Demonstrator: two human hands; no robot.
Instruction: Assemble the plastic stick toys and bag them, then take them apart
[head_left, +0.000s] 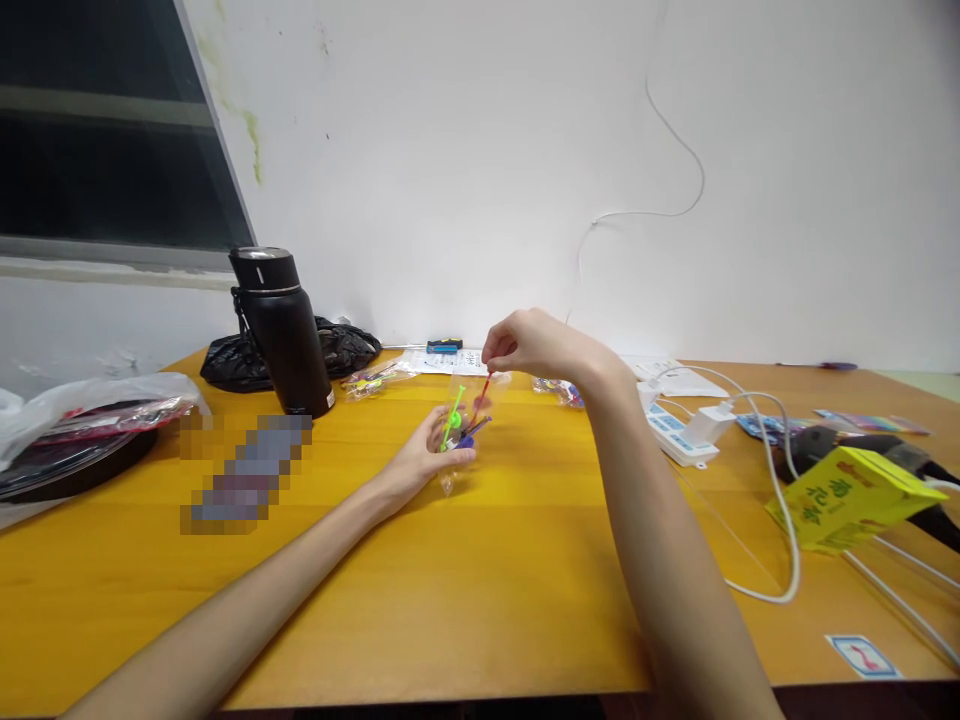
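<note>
My left hand [420, 455] is closed around a small clear plastic bag [448, 484] above the middle of the table. Inside the bag are a bright green stick-like plastic piece [455, 420] with a round part and a blue-purple piece [466, 441]. Over the bag's upper end, my right hand [536, 345] bends down and pinches the top of a thin red plastic stick [481, 396]. The stick's lower part overlaps the bag; whether it is fully inside, I cannot tell.
Left stand a black bottle [285, 335], a black plastic bag [349, 345] and a pixelated object [251, 470]. A screwdriver [445, 346] and small packets [375, 380] lie at the back. Right are a power strip [682, 440], white cables [795, 560] and a yellow box [847, 500].
</note>
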